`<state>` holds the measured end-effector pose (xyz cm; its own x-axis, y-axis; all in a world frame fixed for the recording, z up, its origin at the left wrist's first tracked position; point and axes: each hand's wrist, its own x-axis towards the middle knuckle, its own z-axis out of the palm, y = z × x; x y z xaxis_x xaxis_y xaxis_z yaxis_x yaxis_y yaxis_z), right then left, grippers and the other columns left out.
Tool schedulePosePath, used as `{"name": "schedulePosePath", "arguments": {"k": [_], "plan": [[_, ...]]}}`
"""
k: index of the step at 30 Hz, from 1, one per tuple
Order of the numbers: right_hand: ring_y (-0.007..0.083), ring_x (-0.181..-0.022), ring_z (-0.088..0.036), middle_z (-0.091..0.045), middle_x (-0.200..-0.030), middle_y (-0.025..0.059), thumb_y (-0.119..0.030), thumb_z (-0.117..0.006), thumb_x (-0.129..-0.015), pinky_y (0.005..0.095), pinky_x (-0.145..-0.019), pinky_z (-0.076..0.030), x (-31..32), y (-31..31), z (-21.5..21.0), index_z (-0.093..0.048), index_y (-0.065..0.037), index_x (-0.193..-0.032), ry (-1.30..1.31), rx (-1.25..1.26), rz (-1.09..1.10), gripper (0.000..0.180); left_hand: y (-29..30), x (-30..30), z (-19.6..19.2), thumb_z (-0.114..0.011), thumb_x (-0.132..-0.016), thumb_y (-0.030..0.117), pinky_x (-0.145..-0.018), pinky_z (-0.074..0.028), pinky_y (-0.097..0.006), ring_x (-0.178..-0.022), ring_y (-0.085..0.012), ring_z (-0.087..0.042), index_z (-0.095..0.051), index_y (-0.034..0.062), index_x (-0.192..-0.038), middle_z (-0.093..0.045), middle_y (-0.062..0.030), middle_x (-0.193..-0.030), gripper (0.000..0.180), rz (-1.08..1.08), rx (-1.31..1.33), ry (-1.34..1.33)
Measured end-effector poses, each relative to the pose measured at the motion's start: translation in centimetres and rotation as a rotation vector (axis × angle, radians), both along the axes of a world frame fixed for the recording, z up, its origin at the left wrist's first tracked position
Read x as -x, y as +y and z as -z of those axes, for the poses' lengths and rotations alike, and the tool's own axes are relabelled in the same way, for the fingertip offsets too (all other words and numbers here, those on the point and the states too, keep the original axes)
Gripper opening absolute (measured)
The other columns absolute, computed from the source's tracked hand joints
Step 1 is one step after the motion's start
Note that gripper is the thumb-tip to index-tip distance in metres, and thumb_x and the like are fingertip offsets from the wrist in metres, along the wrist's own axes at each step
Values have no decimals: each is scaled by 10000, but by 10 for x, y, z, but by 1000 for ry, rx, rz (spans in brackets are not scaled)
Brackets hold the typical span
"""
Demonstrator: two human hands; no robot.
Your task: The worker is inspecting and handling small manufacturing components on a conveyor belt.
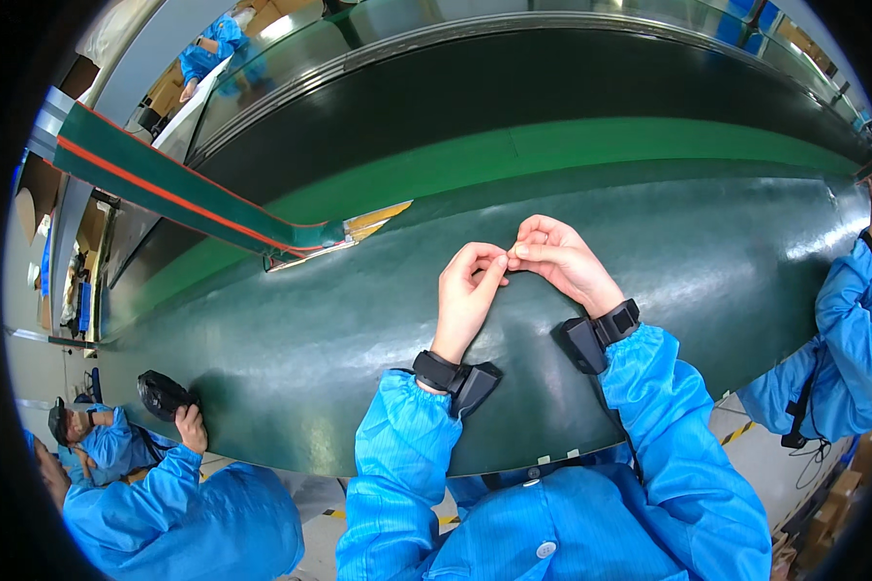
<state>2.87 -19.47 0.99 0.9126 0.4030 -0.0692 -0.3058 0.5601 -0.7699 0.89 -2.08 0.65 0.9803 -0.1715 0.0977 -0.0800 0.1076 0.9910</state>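
My left hand (469, 292) and my right hand (558, 258) meet above the green work surface (339, 339), fingertips close together. Both hands are closed in a pinch, thumb against fingers. Whatever they pinch, if anything, is too small to make out between the fingertips. A black device (471, 382) is strapped to my left wrist, and another black device (591, 339) to my right wrist. Blue sleeves cover both of my forearms.
A green post with a red stripe (179, 192) rises from the surface at the left. Beyond lies a dark conveyor belt (513, 87). At the left a co-worker's hand (192, 428) rests beside a black bundle (163, 395); another co-worker's sleeve (848, 300) is at the right.
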Motion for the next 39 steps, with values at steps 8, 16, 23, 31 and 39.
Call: {"name": "schedulePosePath", "arguments": {"k": [8, 16, 23, 31, 39], "plan": [[186, -863, -655, -650, -897, 96, -51, -638, -852, 316, -830, -530, 1, 1, 0, -532, -35, -968, -21, 24, 2, 157, 0, 1, -1, -596, -898, 36, -666, -542, -242, -822, -108, -618, -584, -30, -952, -609, -65, -939, 86, -8, -19, 10], [175, -855, -658, -656, -894, 87, -62, -650, -850, 301, -816, -532, 3, 0, 1, -541, -36, -944, -44, 44, -2, 146, 0, 1, 0, -596, -900, 38, -652, -527, -238, -802, -108, -614, -579, -28, -949, -607, -60, -921, 84, 6, 22, -17], [172, -833, -663, -658, -875, 85, -57, -649, -850, 294, -803, -537, 2, 2, -1, -554, -33, -910, -42, 77, -1, 115, 4, 2, -1, -612, -889, 42, -640, -506, -232, -750, -105, -616, -595, -23, -920, -615, -52, -881, 74, -5, -21, -30], [158, -862, -658, -673, -862, 107, 17, -651, -825, 283, -814, -531, 5, -1, -10, -570, -13, -835, -212, 280, 62, 87, 2, 6, -16, -670, -807, 41, -598, -462, -260, -644, -125, -583, -635, 35, -857, -612, -44, -818, 61, -202, -447, -387], [143, -851, -654, -671, -850, 86, 36, -650, -819, 274, -802, -529, 12, 6, -11, -585, 5, -812, -274, 360, 132, 72, 2, 4, -11, -686, -713, 30, -643, -433, -323, -623, -196, -542, -598, 72, -778, -563, -14, -717, 117, -257, -736, -649]]}}
